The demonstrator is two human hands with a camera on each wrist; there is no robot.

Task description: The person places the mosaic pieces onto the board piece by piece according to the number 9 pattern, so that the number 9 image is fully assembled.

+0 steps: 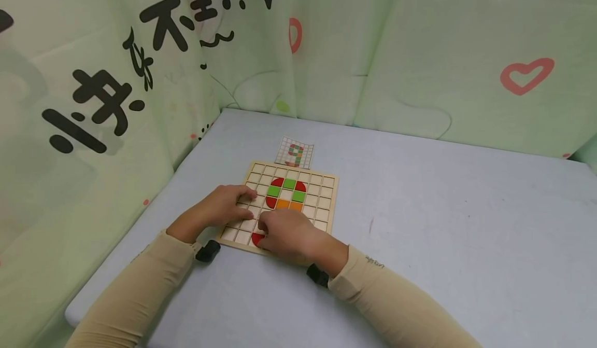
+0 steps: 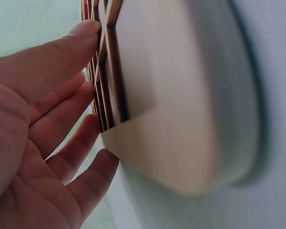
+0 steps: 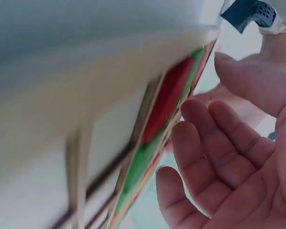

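Observation:
A square wooden grid board [image 1: 323, 202] lies on the table, with red, green and orange tiles set in its cells. Red quarter-round tiles [image 1: 300, 186] and green square tiles [image 1: 298, 196] form part of a ring, above a row of orange tiles [image 1: 282, 204]. My left hand [image 1: 225, 205] rests at the board's left side, fingers spread and touching its edge. Over the lower middle is my right hand [image 1: 286, 232], fingers loosely bent, beside a red tile [image 1: 257, 238] near the front rim. In the right wrist view its thumb and fingers stand apart with nothing seen between them. It hides several cells.
A small paper card [image 1: 295, 152] printed with a coloured grid pattern lies just behind the board. The pale table [image 1: 443, 234] extends to the right. Printed curtains [image 1: 420, 52] hang along the back and left edges.

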